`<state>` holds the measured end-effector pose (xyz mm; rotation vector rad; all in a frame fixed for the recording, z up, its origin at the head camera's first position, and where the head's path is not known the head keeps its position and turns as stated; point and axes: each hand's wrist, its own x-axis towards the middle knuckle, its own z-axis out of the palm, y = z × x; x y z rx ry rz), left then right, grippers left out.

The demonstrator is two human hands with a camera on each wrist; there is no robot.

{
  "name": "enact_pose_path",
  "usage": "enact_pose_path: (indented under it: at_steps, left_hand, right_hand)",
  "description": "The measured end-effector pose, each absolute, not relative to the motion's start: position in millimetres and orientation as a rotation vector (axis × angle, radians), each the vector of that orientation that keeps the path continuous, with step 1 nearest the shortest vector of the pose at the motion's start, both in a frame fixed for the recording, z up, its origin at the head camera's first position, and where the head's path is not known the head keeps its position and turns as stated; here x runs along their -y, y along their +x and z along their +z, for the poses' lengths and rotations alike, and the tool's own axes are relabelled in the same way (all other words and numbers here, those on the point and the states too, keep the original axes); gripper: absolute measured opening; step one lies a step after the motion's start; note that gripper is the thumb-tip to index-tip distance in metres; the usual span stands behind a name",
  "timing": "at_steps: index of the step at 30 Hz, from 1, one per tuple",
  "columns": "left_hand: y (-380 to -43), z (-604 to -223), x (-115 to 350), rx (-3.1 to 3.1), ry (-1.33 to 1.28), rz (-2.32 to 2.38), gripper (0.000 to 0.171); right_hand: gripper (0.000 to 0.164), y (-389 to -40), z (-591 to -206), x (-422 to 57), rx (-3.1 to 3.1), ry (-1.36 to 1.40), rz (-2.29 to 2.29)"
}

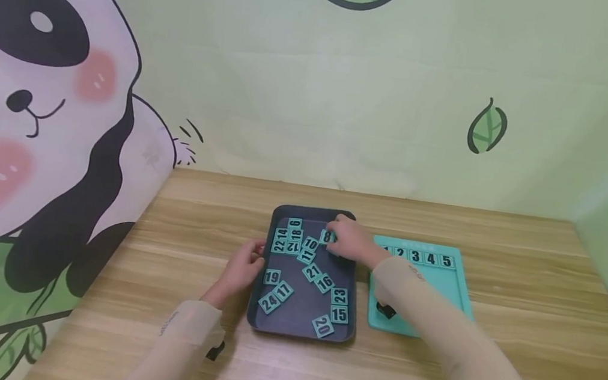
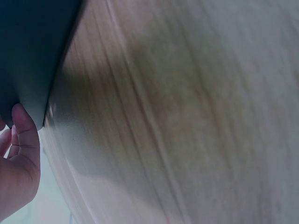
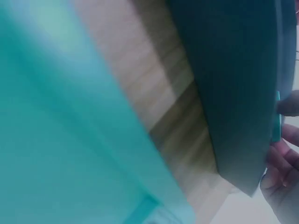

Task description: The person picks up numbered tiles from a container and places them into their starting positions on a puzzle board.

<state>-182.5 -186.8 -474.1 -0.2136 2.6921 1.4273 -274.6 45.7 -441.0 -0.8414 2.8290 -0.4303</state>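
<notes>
A dark tray point(image 1: 300, 319) holds several teal number tiles, among them 19, 17 and 24 near its left side. My right hand point(image 1: 351, 239) reaches over the tray's right rim. Its thumb and fingers pinch the 8 tile point(image 1: 326, 236); the teal edge of this tile point(image 3: 276, 122) shows between the fingers in the right wrist view. At the tray's left rim, my left hand point(image 1: 243, 266) holds the edge. The left wrist view has the left thumb point(image 2: 25, 126) against the tray's outer wall point(image 2: 35, 56), with the other fingers partly hidden.
Right of the tray, a teal board point(image 1: 441, 292) lies on the wooden table point(image 1: 534, 282), with tiles 1 to 5 along its top row. My right forearm point(image 1: 448, 341) crosses over it. Behind the table stands a wall point(image 1: 299, 117) with panda and leaf pictures.
</notes>
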Motion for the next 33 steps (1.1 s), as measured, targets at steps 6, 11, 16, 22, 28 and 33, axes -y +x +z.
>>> enact_pose_path:
  at_steps: [6,11,16,22,28,33]
  left_hand:
    - [-181,-473,189,-2.7,-0.226,1.399,0.041]
    - [-180,-471,190,-2.688,-0.217,1.404,0.041]
    - [-180,-471,190,-2.676,-0.214,1.404,0.041]
    - [-183,-472,190,-2.674,-0.209,1.375,0.041]
    - [-183,-470,187,-2.669,-0.214,1.369,0.041]
    - [-183,-470,184,-2.663,-0.211,1.373,0.041]
  right_hand:
    - [0.037,-264,-431,-65,-2.76,-0.895,-0.454]
    - [0.037,-254,-423,-86,-2.741,-0.925,-0.455]
    - [0.038,-244,-418,-113,-2.753,-0.933,-0.487]
    - [0.034,-241,-419,-149,-2.805,-0.889,-0.563]
    - [0.036,-241,-429,-182,-2.835,-0.78,-0.625]
    - [0.04,-241,-440,-204,-2.86,-0.703,-0.611]
